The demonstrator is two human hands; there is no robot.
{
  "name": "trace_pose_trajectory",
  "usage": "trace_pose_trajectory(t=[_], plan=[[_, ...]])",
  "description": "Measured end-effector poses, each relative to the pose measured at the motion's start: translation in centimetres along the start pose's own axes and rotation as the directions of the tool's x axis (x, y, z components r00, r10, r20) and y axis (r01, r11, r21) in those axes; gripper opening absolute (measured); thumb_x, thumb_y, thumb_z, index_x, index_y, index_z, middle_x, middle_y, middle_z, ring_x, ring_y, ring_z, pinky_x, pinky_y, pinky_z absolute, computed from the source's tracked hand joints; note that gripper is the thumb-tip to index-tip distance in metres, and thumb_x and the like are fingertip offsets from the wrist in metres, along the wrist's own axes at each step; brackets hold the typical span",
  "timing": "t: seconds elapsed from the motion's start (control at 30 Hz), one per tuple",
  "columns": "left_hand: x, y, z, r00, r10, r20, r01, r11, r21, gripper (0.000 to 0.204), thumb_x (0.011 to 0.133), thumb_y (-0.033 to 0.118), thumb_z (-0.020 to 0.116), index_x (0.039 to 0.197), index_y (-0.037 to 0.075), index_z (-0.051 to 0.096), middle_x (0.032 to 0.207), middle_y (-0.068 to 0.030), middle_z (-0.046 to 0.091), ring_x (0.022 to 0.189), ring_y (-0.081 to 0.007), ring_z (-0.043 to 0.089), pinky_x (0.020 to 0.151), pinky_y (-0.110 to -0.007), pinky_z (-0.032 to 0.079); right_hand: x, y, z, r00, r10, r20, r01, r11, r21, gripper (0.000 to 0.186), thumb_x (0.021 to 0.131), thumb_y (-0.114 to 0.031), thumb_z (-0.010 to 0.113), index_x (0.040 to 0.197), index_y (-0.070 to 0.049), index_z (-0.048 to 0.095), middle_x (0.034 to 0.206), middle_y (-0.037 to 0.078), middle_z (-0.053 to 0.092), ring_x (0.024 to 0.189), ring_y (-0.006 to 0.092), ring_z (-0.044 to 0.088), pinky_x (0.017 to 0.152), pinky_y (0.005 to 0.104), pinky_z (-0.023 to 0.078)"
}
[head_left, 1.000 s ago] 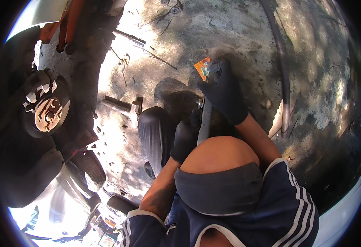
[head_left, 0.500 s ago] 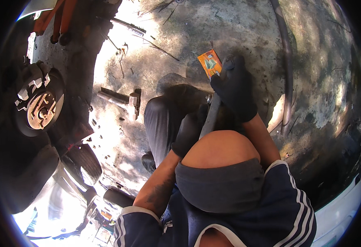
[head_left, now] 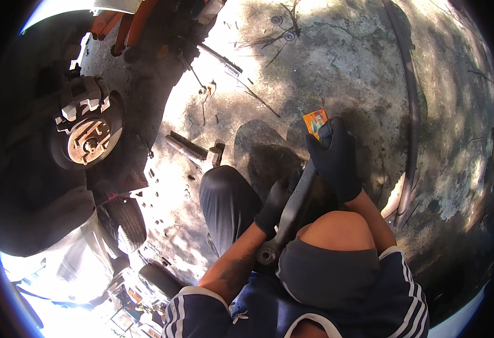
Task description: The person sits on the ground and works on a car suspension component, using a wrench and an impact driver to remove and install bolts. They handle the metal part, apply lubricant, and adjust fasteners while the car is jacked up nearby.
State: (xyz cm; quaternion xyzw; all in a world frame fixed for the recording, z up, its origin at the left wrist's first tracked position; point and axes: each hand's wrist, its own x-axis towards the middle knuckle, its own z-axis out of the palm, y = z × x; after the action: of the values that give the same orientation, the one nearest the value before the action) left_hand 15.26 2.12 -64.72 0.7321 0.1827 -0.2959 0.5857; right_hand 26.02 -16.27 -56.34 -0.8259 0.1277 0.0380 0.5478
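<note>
A dark metal suspension arm [head_left: 295, 205] lies slantwise between my knees, its round bushing eye at the near end, close to my lap. My right hand [head_left: 337, 160], in a black glove, is wrapped round the far end. On the arm's left side, my gloved left hand [head_left: 276, 200] is closed against its middle; some of those fingers are hidden. Just beyond my right hand, an orange packet [head_left: 315, 120] lies on the ground, partly covered by the glove. A short-handled hammer [head_left: 213, 156] rests on the concrete beyond my left knee.
At left, a rusty wheel hub [head_left: 89, 142] with its brake disc is exposed on a vehicle. A tyre [head_left: 126, 223] stands below it. Orange stand legs [head_left: 124, 31] are at the far left. Rods and twigs lie on the concrete [head_left: 342, 62]; a long hose [head_left: 410, 112] runs down the right.
The view has shifted, so the surroundings sit lower and further right. The suspension arm's near end with its bushing has come into sight beside my right knee. Both hands keep hold.
</note>
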Motion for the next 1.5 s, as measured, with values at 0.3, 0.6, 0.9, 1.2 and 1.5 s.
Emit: trace_pose_trajectory(t=[0.3, 0.6, 0.9, 1.2, 1.5], plan=[[-1.3, 1.4, -0.4, 0.973, 0.23, 0.008, -0.23, 0.973, -0.017, 0.042, 0.092, 0.017, 0.061, 0.125, -0.006, 0.051, 0.119, -0.0167, 0.061, 0.112, -0.0223, 0.057, 0.097, -0.034, 0.043, -0.8, 0.6, 1.3, 0.996, -0.071, 0.048, 0.062, 0.983, 0.172, 0.028, 0.085, -0.018, 0.072, 0.089, -0.005, 0.047, 0.076, 0.002, 0.048, 0.066, 0.0098, 0.046, 0.06, 0.029, 0.041], [-2.0, 3.5, -2.3, 0.945, -0.028, -0.327, -0.042, 0.978, -0.206, 0.037, 0.102, 0.029, 0.049, 0.099, -0.004, 0.065, 0.078, -0.0072, 0.066, 0.071, -0.011, 0.058, 0.066, -0.031, 0.046, 0.6, -1.8, 7.0, 0.955, -0.156, 0.252, 0.004, 0.856, 0.516, 0.014, 0.091, -0.009, 0.067, 0.086, -0.005, 0.054, 0.073, 0.0, 0.052, 0.065, 0.0058, 0.05, 0.059, 0.0243, 0.042], [-1.7, 1.7, -2.1, 0.714, 0.689, -0.126, -0.401, 0.549, 0.733, 0.055, 0.091, 0.01, 0.052, 0.141, -0.007, 0.035, 0.117, -0.0274, 0.055, 0.094, -0.0394, 0.059, 0.077, -0.042, 0.05, 1.2, 0.6, 4.5, 0.825, 0.02, 0.564, -0.539, 0.326, 0.777, 0.038, 0.102, -0.038, 0.049, 0.104, -0.003, 0.063, 0.065, -0.003, 0.043, 0.06, 0.0088, 0.043, 0.058, 0.0271, 0.039], [-2.2, 4.8, -2.3, 0.489, 0.831, 0.266, -0.392, -0.063, 0.918, 0.058, 0.084, -0.001, 0.056, 0.137, -0.012, 0.035, 0.114, -0.0271, 0.054, 0.095, -0.0421, 0.056, 0.076, -0.046, 0.051, 0.8, 1.7, 4.3, 0.806, -0.005, 0.592, -0.561, 0.312, 0.767, 0.03, 0.101, -0.034, 0.05, 0.104, -0.007, 0.063, 0.067, -0.005, 0.043, 0.059, 0.0064, 0.039, 0.059, 0.0258, 0.037], [-1.9, 4.2, -2.7, 0.674, 0.735, 0.075, -0.59, 0.475, 0.653, 0.038, 0.095, 0.001, 0.048, 0.13, -0.011, 0.04, 0.112, -0.0275, 0.05, 0.093, -0.0411, 0.054, 0.08, -0.044, 0.049, -0.4, 0.9, 5.1, 0.821, 0.049, 0.569, -0.56, 0.27, 0.784, 0.023, 0.101, -0.031, 0.053, 0.097, -0.01, 0.06, 0.073, -0.003, 0.051, 0.061, 0.0067, 0.043, 0.06, 0.0268, 0.038]])
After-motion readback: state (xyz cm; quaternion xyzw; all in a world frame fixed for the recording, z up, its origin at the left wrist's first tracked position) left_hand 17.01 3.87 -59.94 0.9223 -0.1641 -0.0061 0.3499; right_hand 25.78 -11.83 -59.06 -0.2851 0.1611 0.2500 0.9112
